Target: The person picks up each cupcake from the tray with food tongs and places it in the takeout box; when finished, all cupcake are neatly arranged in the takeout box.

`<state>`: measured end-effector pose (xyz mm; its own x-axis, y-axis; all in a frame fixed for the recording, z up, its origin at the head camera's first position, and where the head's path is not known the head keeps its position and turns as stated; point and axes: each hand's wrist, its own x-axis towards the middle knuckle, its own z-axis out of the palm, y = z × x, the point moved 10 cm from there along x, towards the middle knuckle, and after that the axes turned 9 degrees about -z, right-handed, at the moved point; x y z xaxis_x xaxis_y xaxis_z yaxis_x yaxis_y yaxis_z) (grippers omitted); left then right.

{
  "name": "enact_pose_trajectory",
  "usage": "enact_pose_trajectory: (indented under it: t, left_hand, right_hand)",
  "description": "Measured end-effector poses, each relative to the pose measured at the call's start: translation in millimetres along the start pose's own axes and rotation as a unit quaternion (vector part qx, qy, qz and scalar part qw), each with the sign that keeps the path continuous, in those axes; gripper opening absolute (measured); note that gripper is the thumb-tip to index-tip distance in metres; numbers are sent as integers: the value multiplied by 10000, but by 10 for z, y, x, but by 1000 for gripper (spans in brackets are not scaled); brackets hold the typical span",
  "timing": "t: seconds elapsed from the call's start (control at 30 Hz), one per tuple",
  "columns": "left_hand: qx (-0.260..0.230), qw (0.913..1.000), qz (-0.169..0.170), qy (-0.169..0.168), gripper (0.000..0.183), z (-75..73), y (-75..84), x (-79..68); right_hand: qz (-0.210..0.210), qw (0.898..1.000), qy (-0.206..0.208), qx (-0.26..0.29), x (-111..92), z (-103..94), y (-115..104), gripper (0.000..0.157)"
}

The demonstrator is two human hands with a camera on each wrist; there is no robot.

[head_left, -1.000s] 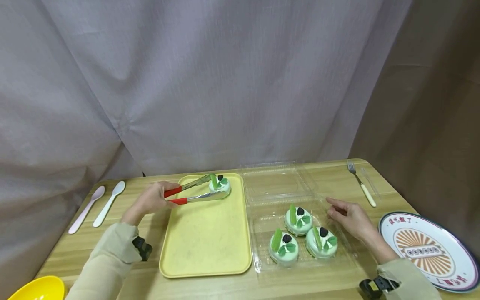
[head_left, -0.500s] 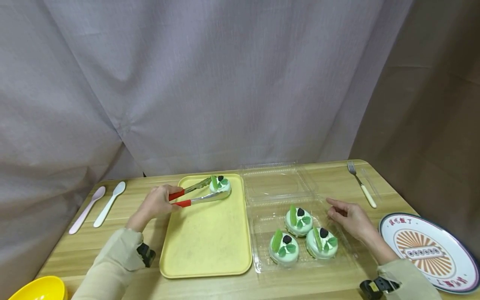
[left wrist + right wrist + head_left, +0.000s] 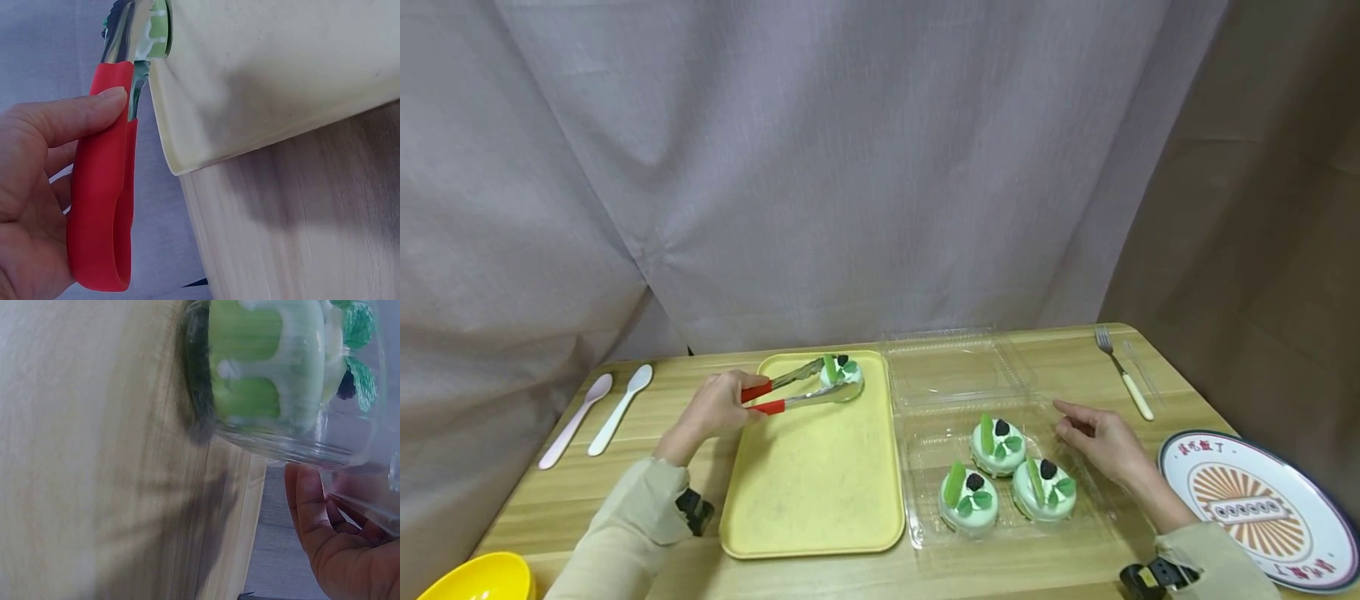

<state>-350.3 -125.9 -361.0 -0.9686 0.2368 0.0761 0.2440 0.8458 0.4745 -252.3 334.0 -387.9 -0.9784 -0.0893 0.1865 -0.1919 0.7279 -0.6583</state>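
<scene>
My left hand (image 3: 715, 408) grips red-handled metal tongs (image 3: 797, 400), its thumb on the red grip in the left wrist view. The arms of the tongs lie on either side of a small green-and-white cake (image 3: 841, 373) at the far right corner of the yellow tray (image 3: 812, 492). On the right, thumb and index finger of my right hand (image 3: 1101, 437) pinch the side rim of a clear plastic container (image 3: 940, 433). Its lid lies folded back. Three matching cakes sit inside, one cake (image 3: 997, 444) behind the other two; the right wrist view shows one cake (image 3: 262, 362) through the wall.
Two spoons (image 3: 621, 408) lie left of the tray, and a yellow bowl (image 3: 482, 579) shows at the near left corner. A fork (image 3: 1123, 375) and a clear utensil (image 3: 1142, 371) lie back right, behind a printed white plate (image 3: 1255, 508). A grey curtain (image 3: 880, 167) hangs behind the table.
My left hand and the tongs have shifted slightly right, with the handles a bit closer together. The cake between them stays at the tray's corner, and my right hand keeps its place.
</scene>
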Motion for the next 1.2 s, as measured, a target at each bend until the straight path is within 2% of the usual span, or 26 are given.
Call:
enact_pose_trajectory:
  t: [0.17,0.3,0.4,0.5,0.6,0.77,0.83,0.93,1.2]
  left_hand:
    - [-131,9994,324,38,48,-31,-13,-23]
    - [-223,9975,668,19,49,-122,-16,-59]
    - [-293,9959,847,-83,51,-214,41,-75]
    - [-344,9931,1086,-274,53,-277,193,-77]
    - [-314,9869,1511,-478,52,-287,443,-76]
    - [-205,9697,2308,-772,48,-189,873,-91]
    - [-129,9640,2509,-868,49,-133,999,-98]
    - [0,9565,2748,-980,51,-62,1143,-106]
    - [332,9454,3048,-1104,52,57,1384,-92]
  right_hand:
    - [8,10000,19,55,-10,10,17,42]
    - [5,10000,10,97,-4,10,10,42]
    - [-21,9999,9,100,8,-5,-1,43]
    - [-51,10000,36,39,18,-29,-5,43]
    - [-56,9999,77,47,8,-36,-11,42]
    - [-35,9999,83,144,-12,-7,-13,43]
    - [-21,9999,72,145,-14,5,-9,43]
    - [-3,9999,72,154,-11,14,-3,43]
    - [59,9999,74,99,-15,9,17,42]
